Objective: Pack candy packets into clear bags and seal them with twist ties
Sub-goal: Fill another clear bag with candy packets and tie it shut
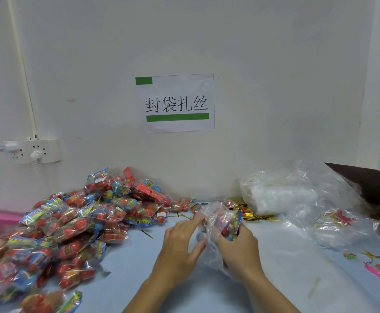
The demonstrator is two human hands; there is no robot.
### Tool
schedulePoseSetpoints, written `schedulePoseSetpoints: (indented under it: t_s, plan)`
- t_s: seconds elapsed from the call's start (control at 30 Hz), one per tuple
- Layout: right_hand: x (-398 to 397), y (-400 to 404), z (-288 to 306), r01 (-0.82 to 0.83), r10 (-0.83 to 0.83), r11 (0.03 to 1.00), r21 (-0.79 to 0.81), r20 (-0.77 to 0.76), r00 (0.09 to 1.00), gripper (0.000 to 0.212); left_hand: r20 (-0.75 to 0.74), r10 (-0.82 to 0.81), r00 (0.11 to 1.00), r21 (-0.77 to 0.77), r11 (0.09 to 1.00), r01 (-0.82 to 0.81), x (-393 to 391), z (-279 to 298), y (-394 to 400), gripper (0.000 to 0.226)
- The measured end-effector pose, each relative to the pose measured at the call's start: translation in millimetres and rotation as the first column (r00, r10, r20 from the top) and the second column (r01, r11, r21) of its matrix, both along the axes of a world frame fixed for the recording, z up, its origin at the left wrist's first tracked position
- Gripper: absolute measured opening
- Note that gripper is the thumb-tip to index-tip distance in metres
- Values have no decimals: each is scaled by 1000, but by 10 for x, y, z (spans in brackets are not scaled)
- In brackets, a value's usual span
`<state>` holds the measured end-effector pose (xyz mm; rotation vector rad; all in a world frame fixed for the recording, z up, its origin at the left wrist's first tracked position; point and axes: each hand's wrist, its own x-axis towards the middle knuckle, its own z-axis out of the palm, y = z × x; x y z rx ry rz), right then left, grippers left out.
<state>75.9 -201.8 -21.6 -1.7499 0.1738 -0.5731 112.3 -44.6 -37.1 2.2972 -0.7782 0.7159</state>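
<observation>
Clear bag [216, 219] w/ candy betw. left hand [180, 242], right hand [238, 247]

single head-worn wide-angle view, looking forward and slightly down, close over the worktop [184, 290], both forearms entering from the bottom edge, facing a white wall [274, 86] with a paper sign [175, 102] dead ahead, edges bowed by lens distortion

Big heap of red-and-blue candy packets [71, 224] blocks frame left. Crumpled clear plastic bags [302, 195] and gold twist ties [248, 212] block right rear. Pale blue tabletop [126, 279] open lower centre; bare strip lower right.
</observation>
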Motion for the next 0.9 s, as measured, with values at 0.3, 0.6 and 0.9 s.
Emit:
schedulePoseSetpoints:
  t_s: [0.3,0.6,0.9]
  plan:
    - [-1,63,-53,-151,139,967,-206,-71,988,22,8,55,998,-153,987,-53,-18,34,35,31]
    - [-11,51,30,-39,28,951,-307,-39,999,35,142,115,983,-279,958,-71,-47,85,1,16]
    - [-143,18,198,-32,176,936,-351,387,905,40,-116,271,956,-533,795,-290,65,101,157,22]
